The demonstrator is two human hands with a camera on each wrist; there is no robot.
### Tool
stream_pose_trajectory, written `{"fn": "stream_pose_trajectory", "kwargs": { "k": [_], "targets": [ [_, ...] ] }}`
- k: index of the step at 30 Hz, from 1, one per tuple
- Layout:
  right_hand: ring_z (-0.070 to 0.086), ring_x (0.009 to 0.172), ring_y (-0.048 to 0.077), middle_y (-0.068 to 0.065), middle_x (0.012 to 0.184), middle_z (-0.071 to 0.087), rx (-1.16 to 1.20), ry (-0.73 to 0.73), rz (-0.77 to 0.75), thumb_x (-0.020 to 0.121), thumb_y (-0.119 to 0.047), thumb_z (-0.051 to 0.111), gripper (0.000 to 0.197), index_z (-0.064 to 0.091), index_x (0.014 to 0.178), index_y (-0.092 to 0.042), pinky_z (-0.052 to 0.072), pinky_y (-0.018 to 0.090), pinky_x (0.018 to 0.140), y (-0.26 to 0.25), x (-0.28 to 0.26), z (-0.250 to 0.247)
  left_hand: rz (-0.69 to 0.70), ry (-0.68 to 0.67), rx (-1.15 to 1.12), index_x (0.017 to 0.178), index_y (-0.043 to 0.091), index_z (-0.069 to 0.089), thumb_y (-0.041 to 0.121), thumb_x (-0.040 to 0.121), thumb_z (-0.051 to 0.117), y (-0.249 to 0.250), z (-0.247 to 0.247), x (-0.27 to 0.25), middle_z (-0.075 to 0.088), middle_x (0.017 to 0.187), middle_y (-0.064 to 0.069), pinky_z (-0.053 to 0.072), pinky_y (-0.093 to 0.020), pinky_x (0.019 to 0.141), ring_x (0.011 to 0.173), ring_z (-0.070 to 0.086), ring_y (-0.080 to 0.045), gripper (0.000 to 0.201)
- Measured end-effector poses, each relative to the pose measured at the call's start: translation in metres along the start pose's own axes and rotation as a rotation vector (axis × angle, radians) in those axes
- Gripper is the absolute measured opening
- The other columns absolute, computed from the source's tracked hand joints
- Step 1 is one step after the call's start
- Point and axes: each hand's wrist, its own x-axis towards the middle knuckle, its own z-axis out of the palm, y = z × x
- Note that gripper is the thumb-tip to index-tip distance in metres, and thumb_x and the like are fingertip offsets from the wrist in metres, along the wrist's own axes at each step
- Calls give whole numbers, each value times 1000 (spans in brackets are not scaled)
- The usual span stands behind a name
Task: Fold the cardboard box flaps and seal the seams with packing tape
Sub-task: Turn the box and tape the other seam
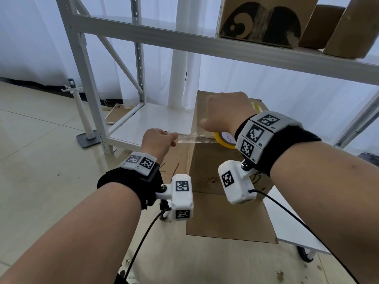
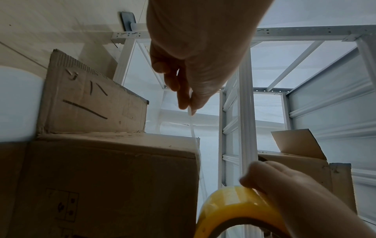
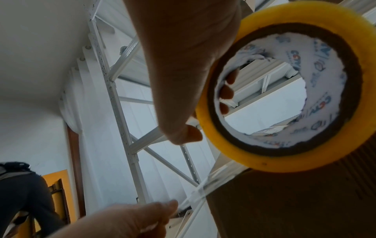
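A tall brown cardboard box [image 1: 213,167] stands on a small white table, one flap [image 1: 229,218] hanging toward me. My right hand [image 1: 223,113] grips a yellow roll of clear packing tape [image 1: 225,140] above the box's top; its fingers curl through the core [image 3: 227,93]. My left hand [image 1: 158,140] pinches the free end of the tape strip [image 1: 194,138], which stretches taut from the roll out past the box's left edge. In the left wrist view the strip [image 2: 193,128] runs from my pinching fingers [image 2: 189,99] to the roll [image 2: 234,207].
A white metal shelving rack [image 1: 143,35] stands behind the box; its upper shelf holds cardboard boxes [image 1: 264,19]. A white pole on a grey base [image 1: 86,128] stands on the tiled floor at left. A person in dark clothing [image 3: 20,196] shows in the right wrist view.
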Motion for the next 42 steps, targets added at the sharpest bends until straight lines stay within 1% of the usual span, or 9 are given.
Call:
{"fn": "stream_pose_trajectory", "kwargs": {
  "k": [6,9,13,20,31,33,37,40,42],
  "targets": [
    [58,84,25,5,93,61,205,97,-58,85,-24,56,17,56,99,-13,40,31,66,23,-9,5,16,0,44,77,8,62,27,87,66,-1,7,-3,63,66,3,42,-25,64,61,51,-7,22],
    [60,94,23,1,102,65,194,157,-59,89,-41,58,35,56,117,-20,38,32,74,29,-17,8,28,-6,65,73,10,62,28,87,66,-3,9,-5,64,67,2,43,-27,71,60,51,-8,23],
    [63,97,23,1,101,69,51,199,2,88,-63,47,53,63,112,-19,34,39,95,26,-22,11,31,-5,84,86,6,63,29,88,65,-5,10,-9,63,66,4,41,-24,61,59,51,-7,24],
    [46,118,30,8,127,47,146,272,170,85,-60,52,63,44,130,-17,36,47,95,22,-25,26,-8,-28,79,65,14,58,28,88,65,-10,17,-14,64,66,0,44,-28,65,57,50,-12,28],
    [52,110,31,8,113,60,170,250,172,86,-60,49,57,53,120,-15,38,45,90,23,-25,29,-53,-110,103,61,14,59,35,87,63,-10,41,-23,67,69,-1,52,-39,86,68,58,-19,34],
    [52,111,30,8,113,60,172,252,170,86,-60,50,56,53,121,-16,38,45,91,24,-26,30,-94,-142,93,63,13,59,37,88,62,-10,43,-23,66,70,0,53,-34,78,65,56,-17,34],
    [52,111,30,8,113,60,179,248,169,85,-59,50,55,53,120,-16,37,45,91,23,-26,29,-222,-190,8,79,3,59,33,92,58,-10,43,-27,65,78,-8,35,-12,34,36,51,-4,33],
    [51,113,31,8,114,60,169,233,158,86,-59,51,55,53,121,-16,36,46,93,21,-27,27,-284,-233,23,81,5,57,39,92,56,-6,41,-30,64,79,-8,34,-12,35,30,49,-3,36],
    [50,114,31,8,115,59,167,229,150,86,-58,51,54,53,120,-17,36,47,94,20,-28,26,-261,-272,183,79,6,55,48,90,56,-4,35,-30,64,80,-9,41,-21,50,48,55,-14,43]
  ]
}}
